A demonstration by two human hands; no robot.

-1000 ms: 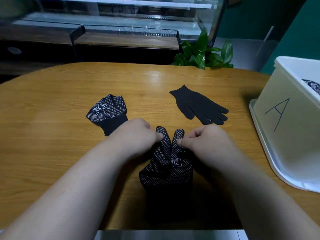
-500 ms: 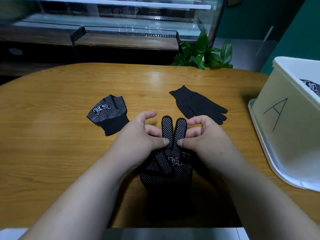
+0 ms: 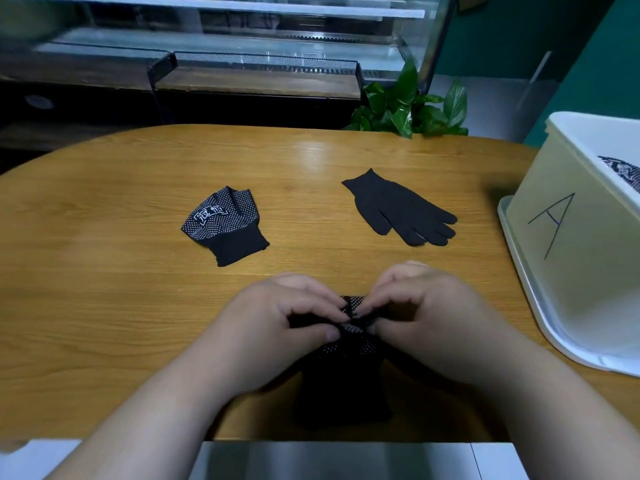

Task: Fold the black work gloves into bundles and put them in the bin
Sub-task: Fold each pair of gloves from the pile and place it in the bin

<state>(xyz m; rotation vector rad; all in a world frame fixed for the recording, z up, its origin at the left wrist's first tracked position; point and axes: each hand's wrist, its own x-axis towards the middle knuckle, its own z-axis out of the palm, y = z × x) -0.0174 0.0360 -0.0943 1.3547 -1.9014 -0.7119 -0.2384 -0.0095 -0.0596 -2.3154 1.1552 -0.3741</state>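
Note:
A black dotted work glove lies at the table's near edge, its finger end folded down over the palm. My left hand and my right hand both pinch that folded part, fingertips almost meeting over it. A folded dotted glove bundle with a white logo sits to the left. A plain black glove lies flat farther back on the right. The white bin marked "A" stands at the right edge, with a dotted glove inside it.
The wooden table has a rounded far edge. A green plant stands behind it, and a glass display counter runs along the back. The bin sits on a white lid or tray.
The two glove fingers that stood up between my hands have been folded down toward me. Both hands moved closer together and lower over the glove.

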